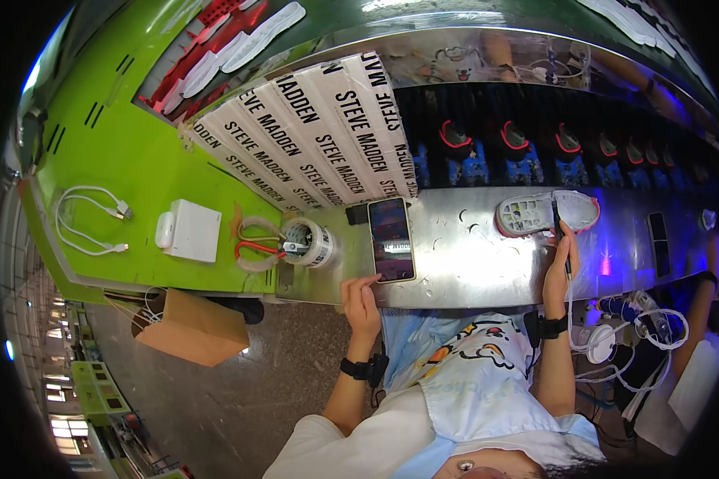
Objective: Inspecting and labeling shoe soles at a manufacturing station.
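Note:
A grey-white shoe sole (535, 214) with a grid-patterned heel and reddish edging lies sideways on the metal bench. Over its middle, my right hand (560, 267) grips a slim dark pen-shaped tool (557, 214), its tip at the sole; a white cord (569, 307) trails from near that hand. At the bench's front edge my left hand (362, 306) has its fingers stretched out, fingertips by the lower left corner of a phone (392, 239). The phone lies flat with its screen lit. Whether the fingertips touch it, I cannot tell.
Left of the phone stands a white tub (315, 243) with red-handled scissors (252, 249). A printed cardboard panel (295, 140) leans behind. Beyond the bench runs a line of blue-and-black holders (467, 164). A white box (193, 231) and cable (88, 231) lie on the green surface.

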Tool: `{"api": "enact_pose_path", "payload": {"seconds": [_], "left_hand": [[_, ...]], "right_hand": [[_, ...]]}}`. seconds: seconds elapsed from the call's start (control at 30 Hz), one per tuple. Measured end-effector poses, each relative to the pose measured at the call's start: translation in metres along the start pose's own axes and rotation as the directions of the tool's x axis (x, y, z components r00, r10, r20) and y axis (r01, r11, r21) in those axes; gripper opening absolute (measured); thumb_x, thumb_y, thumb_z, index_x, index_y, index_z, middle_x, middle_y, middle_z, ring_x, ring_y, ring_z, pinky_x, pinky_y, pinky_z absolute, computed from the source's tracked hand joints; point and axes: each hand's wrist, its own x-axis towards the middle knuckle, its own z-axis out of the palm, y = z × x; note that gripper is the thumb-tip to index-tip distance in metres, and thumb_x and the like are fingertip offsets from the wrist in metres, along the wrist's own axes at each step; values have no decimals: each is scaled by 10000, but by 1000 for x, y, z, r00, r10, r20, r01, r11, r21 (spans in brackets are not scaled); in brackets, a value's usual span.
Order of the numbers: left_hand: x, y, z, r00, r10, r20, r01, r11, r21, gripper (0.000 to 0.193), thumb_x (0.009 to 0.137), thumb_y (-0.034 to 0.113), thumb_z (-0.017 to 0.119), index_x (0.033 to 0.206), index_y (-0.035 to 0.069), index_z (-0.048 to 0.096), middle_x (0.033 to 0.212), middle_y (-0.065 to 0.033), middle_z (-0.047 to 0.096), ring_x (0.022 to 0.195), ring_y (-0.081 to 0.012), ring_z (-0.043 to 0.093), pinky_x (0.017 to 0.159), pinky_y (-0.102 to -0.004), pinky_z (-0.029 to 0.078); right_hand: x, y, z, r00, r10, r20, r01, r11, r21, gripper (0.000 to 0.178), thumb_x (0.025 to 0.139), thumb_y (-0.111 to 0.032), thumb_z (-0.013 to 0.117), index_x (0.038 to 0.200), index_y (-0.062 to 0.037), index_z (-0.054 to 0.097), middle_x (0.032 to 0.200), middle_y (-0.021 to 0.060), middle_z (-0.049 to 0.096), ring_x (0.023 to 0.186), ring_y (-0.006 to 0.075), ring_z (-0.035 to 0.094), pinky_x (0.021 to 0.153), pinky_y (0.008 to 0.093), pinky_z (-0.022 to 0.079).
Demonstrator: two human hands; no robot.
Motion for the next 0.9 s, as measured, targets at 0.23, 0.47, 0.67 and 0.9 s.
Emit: {"api": "enact_pose_path", "payload": {"seconds": [0.23, 0.47, 0.67, 0.9], "left_hand": [[16, -5, 14, 998, -49, -25, 48, 998, -36, 267, 952, 133, 415, 1101, -3, 591, 1039, -145, 598, 927, -271, 521, 854, -352, 425], [30, -2, 22, 996, -24, 83, 30, 997, -74, 321, 941, 143, 422, 1200, -7, 539, 1140, -158, 539, 1028, -280, 445, 938, -360, 369], [32, -2, 25, 988, 8, 154, -22, 996, 87, 297, 965, 122, 367, 1195, -29, 476, 1172, -158, 427, 1112, -281, 470, 1002, -375, 374], [33, -1, 25, 987, 42, 155, -51, 997, 53, 292, 963, 135, 368, 1172, -33, 482, 1182, -149, 509, 1075, -272, 415, 976, -376, 336]], "right_hand": [[-1, 1, -1, 1000, -21, -5, 21, 1000, 8, 367, 1008, -277, 407, 1216, -27, 580, 1053, 33, 635, 874, 88, 531, 798, 223, 407], [-1, -1, -1, 1000, -28, -8, 28, 1000, 9, 354, 1006, -265, 415, 1210, -29, 583, 1052, 28, 633, 856, 84, 526, 791, 222, 409], [-1, 1, 0, 1000, -13, -5, 13, 1000, 17, 359, 1008, -272, 413, 1213, -31, 582, 1058, 30, 631, 859, 85, 523, 798, 224, 406], [-1, 2, -1, 1000, -15, 2, 15, 1000, 25, 363, 1009, -275, 410, 1219, -31, 578, 1066, 36, 628, 862, 84, 521, 801, 223, 404]]}}
